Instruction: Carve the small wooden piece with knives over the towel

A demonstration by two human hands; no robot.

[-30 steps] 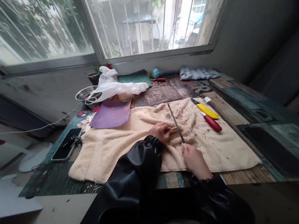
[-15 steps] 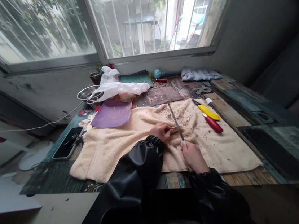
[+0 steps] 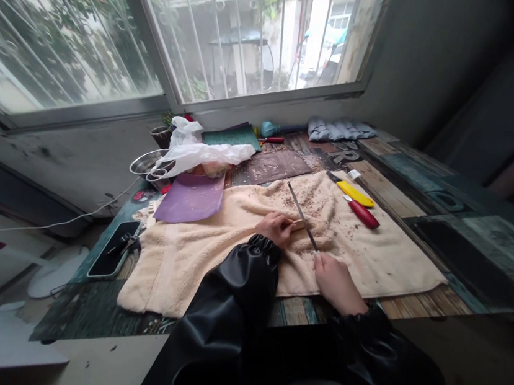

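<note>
Over the beige towel (image 3: 216, 238), near its middle, the left hand (image 3: 277, 229) pinches a pale stick (image 3: 297, 225) whose free end juts past the fingers to a thin dark file (image 3: 299, 209); by the towel's near edge, the right hand (image 3: 337, 279) grips the file's near end

A slim, dark file-like tool (image 3: 302, 216) slants across a pale stick's (image 3: 297, 225) right end; the stick points sideways.
</note>
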